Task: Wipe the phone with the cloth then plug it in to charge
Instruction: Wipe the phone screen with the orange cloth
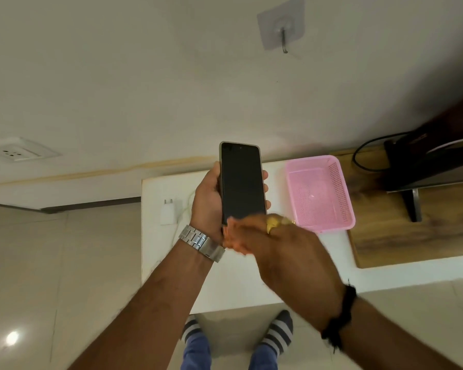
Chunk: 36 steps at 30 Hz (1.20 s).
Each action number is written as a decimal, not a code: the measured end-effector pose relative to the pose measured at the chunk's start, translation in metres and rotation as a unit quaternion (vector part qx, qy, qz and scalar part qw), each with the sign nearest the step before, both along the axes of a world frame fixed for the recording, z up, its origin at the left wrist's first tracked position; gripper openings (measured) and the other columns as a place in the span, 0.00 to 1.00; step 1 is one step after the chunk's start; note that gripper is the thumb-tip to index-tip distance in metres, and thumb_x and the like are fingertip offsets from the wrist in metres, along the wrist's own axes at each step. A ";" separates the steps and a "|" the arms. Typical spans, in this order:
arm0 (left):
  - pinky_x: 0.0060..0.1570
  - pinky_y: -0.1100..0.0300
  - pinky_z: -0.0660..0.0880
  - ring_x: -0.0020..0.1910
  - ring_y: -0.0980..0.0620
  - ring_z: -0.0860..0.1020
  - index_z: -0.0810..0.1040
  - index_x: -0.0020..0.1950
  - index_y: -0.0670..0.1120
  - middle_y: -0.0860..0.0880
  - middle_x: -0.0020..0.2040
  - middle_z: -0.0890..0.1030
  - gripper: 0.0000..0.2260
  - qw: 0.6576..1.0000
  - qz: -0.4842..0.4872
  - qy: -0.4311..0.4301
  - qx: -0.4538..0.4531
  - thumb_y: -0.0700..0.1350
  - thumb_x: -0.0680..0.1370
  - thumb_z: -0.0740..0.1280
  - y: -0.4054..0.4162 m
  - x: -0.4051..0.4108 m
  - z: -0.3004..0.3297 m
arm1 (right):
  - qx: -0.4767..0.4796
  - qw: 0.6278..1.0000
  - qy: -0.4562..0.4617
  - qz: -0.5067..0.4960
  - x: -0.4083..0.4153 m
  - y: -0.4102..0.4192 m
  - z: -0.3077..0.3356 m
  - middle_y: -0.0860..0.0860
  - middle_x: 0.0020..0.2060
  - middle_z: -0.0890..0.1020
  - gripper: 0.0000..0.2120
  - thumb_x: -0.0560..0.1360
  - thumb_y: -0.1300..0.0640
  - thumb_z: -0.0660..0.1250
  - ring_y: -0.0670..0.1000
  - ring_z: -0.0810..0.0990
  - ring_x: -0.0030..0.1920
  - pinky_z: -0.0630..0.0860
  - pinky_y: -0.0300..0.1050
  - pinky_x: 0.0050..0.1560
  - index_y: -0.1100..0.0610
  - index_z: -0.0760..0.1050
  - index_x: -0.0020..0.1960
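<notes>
Standing before the white surface (251,284), pink basket (320,192) resting right of the phone (241,184). Holding the phone upright above the surface, left hand (209,201) fingers (264,174) clamped round its edges. Pressing the right hand (284,249), blurred, perhaps bunching an orange cloth (231,237), at the phone's lower end; finger state unclear. Lying left of the phone, white charger (168,212).

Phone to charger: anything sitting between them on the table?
Nothing visible does. The left hand holds the phone upright above the white table; the charger lies just left of that hand. The pink basket stands on the other side.
</notes>
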<state>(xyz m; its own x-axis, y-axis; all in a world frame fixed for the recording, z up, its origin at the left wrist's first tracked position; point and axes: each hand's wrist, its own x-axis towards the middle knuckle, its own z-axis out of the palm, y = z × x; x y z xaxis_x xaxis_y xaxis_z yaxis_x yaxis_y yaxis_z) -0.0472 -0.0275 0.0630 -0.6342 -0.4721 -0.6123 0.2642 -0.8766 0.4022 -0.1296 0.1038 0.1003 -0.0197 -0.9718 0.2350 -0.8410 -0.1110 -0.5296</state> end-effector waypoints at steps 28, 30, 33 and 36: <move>0.54 0.51 0.77 0.51 0.43 0.80 0.75 0.72 0.40 0.39 0.57 0.80 0.30 0.999 -0.009 0.044 0.018 0.61 0.82 0.56 -0.001 0.001 0.008 | 0.045 0.998 0.024 -0.033 0.005 -0.030 0.022 0.55 0.48 0.85 0.11 0.75 0.59 0.74 0.57 0.85 0.42 0.84 0.51 0.42 0.56 0.82 0.57; 0.57 0.50 0.76 0.54 0.43 0.80 0.78 0.69 0.42 0.40 0.58 0.80 0.27 0.999 -0.009 0.036 0.021 0.61 0.81 0.59 0.003 -0.001 0.010 | 0.052 0.997 0.030 -0.042 -0.007 -0.041 0.022 0.52 0.49 0.84 0.09 0.79 0.56 0.68 0.55 0.83 0.45 0.84 0.50 0.45 0.52 0.81 0.58; 0.63 0.48 0.74 0.60 0.43 0.79 0.82 0.60 0.47 0.44 0.59 0.81 0.17 0.998 -0.006 0.051 0.039 0.57 0.81 0.64 0.011 -0.007 0.008 | 0.037 0.990 0.014 -0.134 -0.038 -0.087 0.026 0.49 0.52 0.84 0.13 0.83 0.53 0.59 0.54 0.81 0.51 0.79 0.50 0.50 0.52 0.82 0.57; 0.60 0.48 0.76 0.57 0.43 0.81 0.85 0.56 0.48 0.44 0.56 0.83 0.16 0.997 0.011 0.058 0.048 0.57 0.81 0.65 0.012 -0.009 0.006 | 0.024 0.990 0.018 -0.140 -0.041 -0.107 0.028 0.48 0.51 0.84 0.14 0.84 0.54 0.59 0.49 0.82 0.52 0.78 0.48 0.55 0.54 0.84 0.56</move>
<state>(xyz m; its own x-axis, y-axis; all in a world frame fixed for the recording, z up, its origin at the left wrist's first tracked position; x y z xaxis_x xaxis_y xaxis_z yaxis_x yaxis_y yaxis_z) -0.0560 -0.0159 0.0691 -0.6934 -0.4290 -0.5790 0.3227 -0.9033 0.2827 -0.1709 -0.0035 0.1285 -0.2813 -0.9396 0.1948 -0.8542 0.1527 -0.4970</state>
